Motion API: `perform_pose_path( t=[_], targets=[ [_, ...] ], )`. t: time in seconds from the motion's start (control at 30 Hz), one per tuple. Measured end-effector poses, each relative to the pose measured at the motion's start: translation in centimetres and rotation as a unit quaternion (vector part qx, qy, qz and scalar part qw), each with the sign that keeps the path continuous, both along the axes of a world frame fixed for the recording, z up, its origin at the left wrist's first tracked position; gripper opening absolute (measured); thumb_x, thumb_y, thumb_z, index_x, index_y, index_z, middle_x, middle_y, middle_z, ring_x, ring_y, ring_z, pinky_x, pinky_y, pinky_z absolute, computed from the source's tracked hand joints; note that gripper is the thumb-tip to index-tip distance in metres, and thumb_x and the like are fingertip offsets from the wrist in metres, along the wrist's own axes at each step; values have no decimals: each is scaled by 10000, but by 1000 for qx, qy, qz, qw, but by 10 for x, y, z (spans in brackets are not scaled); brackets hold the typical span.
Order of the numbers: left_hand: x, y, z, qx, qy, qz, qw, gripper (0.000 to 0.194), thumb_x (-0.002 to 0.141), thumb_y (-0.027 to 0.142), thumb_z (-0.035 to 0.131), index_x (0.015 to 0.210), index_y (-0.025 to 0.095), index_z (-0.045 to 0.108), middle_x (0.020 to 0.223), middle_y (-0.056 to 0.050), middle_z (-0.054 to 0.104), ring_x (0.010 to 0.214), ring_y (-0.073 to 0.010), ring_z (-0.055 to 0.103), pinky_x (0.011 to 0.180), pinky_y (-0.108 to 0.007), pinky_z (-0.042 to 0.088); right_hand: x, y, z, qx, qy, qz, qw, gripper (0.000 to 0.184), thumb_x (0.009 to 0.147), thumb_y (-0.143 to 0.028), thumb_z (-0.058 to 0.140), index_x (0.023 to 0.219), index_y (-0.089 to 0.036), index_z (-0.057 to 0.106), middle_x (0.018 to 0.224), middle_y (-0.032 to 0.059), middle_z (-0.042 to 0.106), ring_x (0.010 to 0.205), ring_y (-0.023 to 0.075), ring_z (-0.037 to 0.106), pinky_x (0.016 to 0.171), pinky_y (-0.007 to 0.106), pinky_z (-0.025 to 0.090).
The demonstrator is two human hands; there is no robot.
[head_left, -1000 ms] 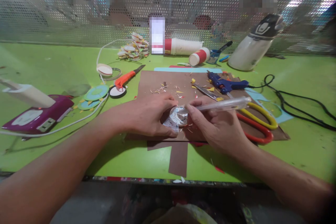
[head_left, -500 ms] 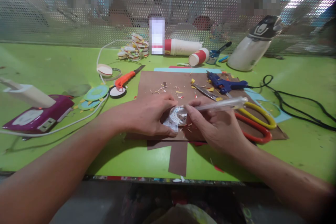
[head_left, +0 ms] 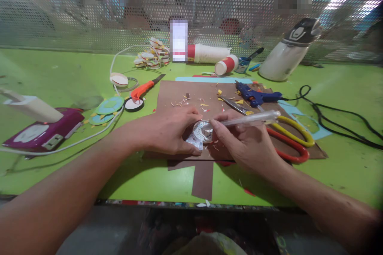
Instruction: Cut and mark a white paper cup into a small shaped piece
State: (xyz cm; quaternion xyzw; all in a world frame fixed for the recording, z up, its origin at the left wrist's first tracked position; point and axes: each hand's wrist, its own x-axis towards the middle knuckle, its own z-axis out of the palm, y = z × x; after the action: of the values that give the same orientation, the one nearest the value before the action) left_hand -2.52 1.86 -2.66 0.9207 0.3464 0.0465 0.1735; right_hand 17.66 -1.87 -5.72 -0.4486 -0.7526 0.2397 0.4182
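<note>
My left hand (head_left: pixel 176 131) presses a small piece of white patterned paper (head_left: pixel 196 142) down on the brown cardboard (head_left: pixel 179 89), thumb at the near edge and fingers at the far side. On or in that paper shows a round ring shape (head_left: pixel 198 127); whether it is a separate piece I cannot tell. In my right hand (head_left: pixel 242 135) is a pen-shaped tool with a clear barrel (head_left: pixel 251 118), gripped like a pencil and slanting up to the right. Its tip points at the ring, partly hidden by my fingers. Scissors with yellow and red-orange handles (head_left: pixel 302 132) lie under my right wrist.
A blue glue gun (head_left: pixel 257 95), tweezers-like metal tool (head_left: pixel 233 105) and paper scraps lie behind my hands. Left are an orange-handled knife (head_left: pixel 143 89), paper discs (head_left: pixel 109 105) and a purple power strip (head_left: pixel 44 131). Paper cups (head_left: pixel 227 65) and a flask (head_left: pixel 284 57) stand behind.
Both hands stay almost in place. The pen-shaped tool has shifted only very slightly to the left.
</note>
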Motion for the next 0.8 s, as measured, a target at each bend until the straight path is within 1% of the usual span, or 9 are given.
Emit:
perform_pose_path(
  t=[0.17, 0.3, 0.5, 0.8],
  targets=[
    [0, 0, -1, 2, -3, 3, 1000, 490, 779, 496, 655, 1196, 247, 589, 1195, -63, 584, 1057, -253, 569, 907, -363, 438, 0, 0, 0, -9, 18, 9, 1000, 123, 927, -276, 565, 845, -220, 636, 660, -16, 695, 575, 151, 666, 545, 252, 511],
    [1, 0, -1, 0, -1, 3, 1000, 498, 777, 495, 656, 1207, 254, 581, 1197, -64, 585, 1064, -257, 567, 909, -365, 438, 0, 0, 2, -10, 12, 6, 1000, 127, 926, -268, 560, 832, -215, 627, 632, -16, 680, 547, 149, 649, 518, 252, 497],
    [1, 0, -1, 2, -1, -1, 1000, 483, 782, 495, 649, 1195, 255, 583, 1210, -64, 584, 1074, -258, 568, 907, -359, 438, 0, 0, -1, -17, 11, 10, 1000, 129, 934, -302, 560, 855, -229, 632, 637, -18, 682, 558, 155, 653, 530, 260, 502],
    [1, 1, 0, 0, 0, 10, 1000, 458, 753, 472, 677, 1155, 263, 615, 1176, -61, 604, 1034, -257, 593, 864, -352, 461, 1, -1, -1, -4, -3, 7, 1000, 123, 931, -306, 564, 880, -233, 648, 607, -25, 665, 544, 160, 646, 516, 261, 494]
  ],
)
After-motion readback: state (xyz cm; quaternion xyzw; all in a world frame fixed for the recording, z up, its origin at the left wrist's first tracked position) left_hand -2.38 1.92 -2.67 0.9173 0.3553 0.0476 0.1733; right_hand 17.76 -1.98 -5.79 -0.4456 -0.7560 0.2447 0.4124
